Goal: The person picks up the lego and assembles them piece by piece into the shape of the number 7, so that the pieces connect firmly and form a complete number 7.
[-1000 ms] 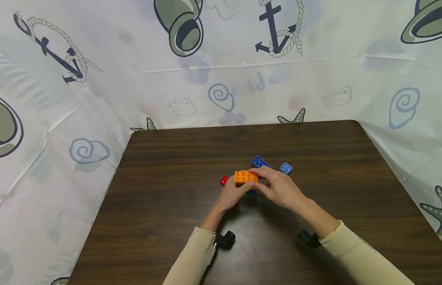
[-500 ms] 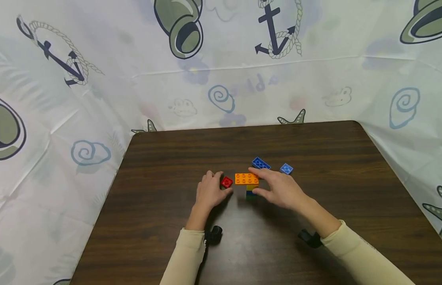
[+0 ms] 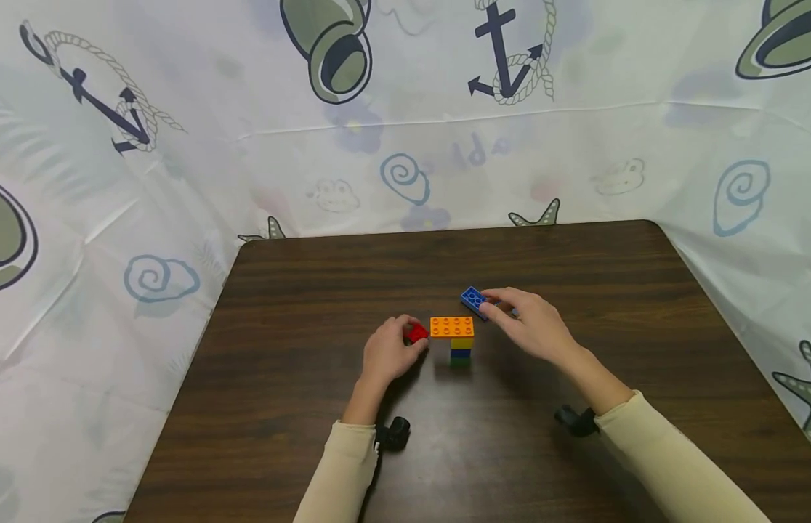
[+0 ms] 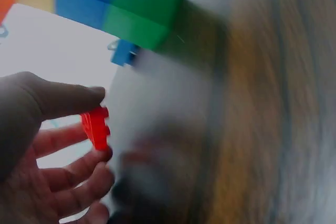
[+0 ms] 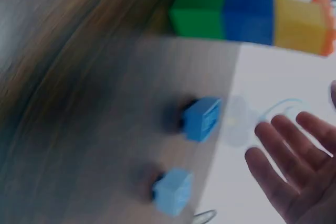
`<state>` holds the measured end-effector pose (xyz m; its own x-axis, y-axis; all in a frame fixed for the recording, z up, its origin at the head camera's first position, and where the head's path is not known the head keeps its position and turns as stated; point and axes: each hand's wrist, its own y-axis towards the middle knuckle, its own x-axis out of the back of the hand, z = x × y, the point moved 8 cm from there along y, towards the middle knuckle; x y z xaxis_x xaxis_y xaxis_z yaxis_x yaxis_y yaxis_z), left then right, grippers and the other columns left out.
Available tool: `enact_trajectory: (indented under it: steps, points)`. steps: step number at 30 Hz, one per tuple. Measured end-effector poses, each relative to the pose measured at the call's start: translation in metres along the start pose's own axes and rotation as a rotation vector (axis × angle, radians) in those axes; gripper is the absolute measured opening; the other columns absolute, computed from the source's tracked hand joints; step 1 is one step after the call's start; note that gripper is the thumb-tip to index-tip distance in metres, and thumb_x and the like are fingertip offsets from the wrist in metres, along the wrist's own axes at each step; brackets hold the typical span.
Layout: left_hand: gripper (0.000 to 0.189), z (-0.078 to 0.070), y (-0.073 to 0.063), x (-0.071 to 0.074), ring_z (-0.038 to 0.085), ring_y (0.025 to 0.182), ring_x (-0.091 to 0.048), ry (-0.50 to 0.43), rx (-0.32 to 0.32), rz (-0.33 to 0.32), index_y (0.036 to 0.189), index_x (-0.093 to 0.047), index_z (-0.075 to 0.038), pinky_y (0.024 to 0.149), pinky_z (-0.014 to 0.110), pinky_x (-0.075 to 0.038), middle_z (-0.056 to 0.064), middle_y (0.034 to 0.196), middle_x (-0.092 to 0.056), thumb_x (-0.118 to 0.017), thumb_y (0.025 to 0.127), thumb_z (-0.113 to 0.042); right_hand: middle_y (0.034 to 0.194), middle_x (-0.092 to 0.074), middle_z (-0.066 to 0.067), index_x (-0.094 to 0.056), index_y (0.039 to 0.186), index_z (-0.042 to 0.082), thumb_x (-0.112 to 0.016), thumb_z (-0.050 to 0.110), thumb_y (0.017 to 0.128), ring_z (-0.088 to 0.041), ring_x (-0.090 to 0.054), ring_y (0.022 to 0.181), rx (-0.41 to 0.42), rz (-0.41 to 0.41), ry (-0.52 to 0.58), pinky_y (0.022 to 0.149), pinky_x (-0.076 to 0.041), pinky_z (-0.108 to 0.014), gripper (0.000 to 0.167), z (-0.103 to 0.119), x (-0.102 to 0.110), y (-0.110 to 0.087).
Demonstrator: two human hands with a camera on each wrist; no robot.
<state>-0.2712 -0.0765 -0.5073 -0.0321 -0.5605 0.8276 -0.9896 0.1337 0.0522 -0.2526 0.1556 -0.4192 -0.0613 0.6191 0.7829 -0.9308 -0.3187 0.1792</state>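
Note:
A stack of toy building bricks stands on the table, green at the bottom, then blue and yellow, with an orange brick across the top, overhanging to the left. To its left, my left hand pinches a small red brick between thumb and fingertips. My right hand reaches over the table behind the stack, fingertips at the right end of a blue brick. In the right wrist view its fingers are extended, apart from the bricks. A lighter blue brick is mostly hidden by this hand in the head view.
The dark wooden table has a straight back edge. A white printed cloth hangs behind it and along its sides. Black wrist cameras, such as the left one, sit below each hand.
My left hand left the orange brick, moved left and took hold of the red brick. My right hand let go of the stack and moved back and right to the blue brick.

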Motion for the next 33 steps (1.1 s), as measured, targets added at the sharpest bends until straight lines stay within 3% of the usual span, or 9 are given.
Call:
enact_trajectory:
  steps: [3,8,10,11,14,19,23,27,33]
  points:
    - [0.036,0.0,-0.003,0.002,0.02,0.073,-0.058,-0.393,0.01,0.011,0.117,-0.065,-0.013,0.062,0.03,-0.048,0.002,0.093,-0.064,-0.075,0.088,-0.03,0.108,-0.07,-0.005,-0.066,0.126,0.012,-0.063,0.036,0.096,-0.022,-0.065,0.09,-0.029,-0.048,-0.091,0.07,-0.053,-0.045,0.038,-0.018,-0.004,0.004]
    - [0.037,0.002,-0.012,-0.005,0.023,0.079,-0.063,-1.249,0.102,0.115,0.126,-0.056,-0.007,0.067,0.029,-0.054,0.011,0.112,-0.065,-0.069,0.092,-0.01,0.117,-0.066,-0.01,-0.066,0.125,0.009,-0.07,0.032,0.091,-0.029,-0.06,0.101,-0.041,-0.064,-0.289,0.078,-0.047,-0.046,0.041,-0.042,-0.023,0.012]
    - [0.04,0.001,-0.015,-0.008,0.021,0.081,-0.064,-1.481,0.123,0.151,0.131,-0.049,-0.003,0.071,0.029,-0.055,0.012,0.119,-0.063,-0.064,0.094,-0.004,0.123,-0.063,-0.011,-0.063,0.13,0.009,-0.07,0.034,0.091,-0.032,-0.055,0.109,-0.043,-0.047,-0.339,0.085,-0.041,-0.049,0.046,-0.048,-0.031,0.015]
    - [0.042,0.0,-0.016,-0.008,0.019,0.081,-0.064,-1.553,0.116,0.164,0.134,-0.046,-0.002,0.072,0.028,-0.055,0.012,0.121,-0.062,-0.061,0.094,-0.001,0.125,-0.062,-0.012,-0.061,0.132,0.008,-0.07,0.035,0.091,-0.033,-0.053,0.113,-0.045,-0.038,-0.355,0.089,-0.039,-0.051,0.049,-0.05,-0.035,0.017]
    - [0.051,-0.004,-0.019,-0.011,0.018,0.083,-0.065,-1.626,0.072,0.199,0.141,-0.035,0.005,0.075,0.027,-0.054,0.011,0.125,-0.06,-0.056,0.095,0.004,0.13,-0.058,-0.014,-0.055,0.138,0.008,-0.069,0.038,0.092,-0.035,-0.049,0.119,-0.065,-0.005,-0.391,0.101,-0.03,-0.058,0.056,-0.055,-0.044,0.021]
    - [0.057,-0.007,-0.023,-0.014,0.02,0.085,-0.066,-1.558,0.023,0.204,0.143,-0.031,0.009,0.078,0.029,-0.055,0.009,0.117,-0.062,-0.06,0.094,0.005,0.133,-0.057,-0.016,-0.051,0.141,0.007,-0.068,0.04,0.092,-0.037,-0.049,0.122,-0.099,0.04,-0.406,0.11,-0.016,-0.064,0.062,-0.062,-0.054,0.026]
    - [0.055,-0.011,-0.024,-0.013,0.021,0.085,-0.067,-1.536,-0.026,0.198,0.14,-0.036,0.005,0.077,0.03,-0.056,0.009,0.113,-0.063,-0.063,0.092,0.004,0.129,-0.061,-0.015,-0.055,0.138,0.008,-0.069,0.037,0.092,-0.036,-0.053,0.118,-0.087,0.044,-0.396,0.11,-0.015,-0.065,0.056,-0.065,-0.057,0.027]
    - [0.053,-0.017,-0.024,-0.009,0.02,0.083,-0.067,-1.576,-0.089,0.214,0.139,-0.039,0.004,0.075,0.029,-0.056,0.011,0.112,-0.063,-0.061,0.091,0.009,0.122,-0.065,-0.013,-0.059,0.135,0.009,-0.071,0.03,0.091,-0.035,-0.056,0.115,-0.068,0.023,-0.366,0.111,-0.016,-0.064,0.05,-0.067,-0.056,0.025]
    - [0.046,-0.018,-0.023,-0.001,0.02,0.087,-0.068,-1.574,-0.138,0.186,0.131,-0.049,0.003,0.079,0.031,-0.057,0.015,0.121,-0.061,-0.061,0.088,0.015,0.119,-0.064,-0.012,-0.062,0.128,0.008,-0.073,0.019,0.087,-0.034,-0.055,0.115,-0.025,-0.038,-0.257,0.111,-0.018,-0.063,0.044,-0.063,-0.045,0.02]
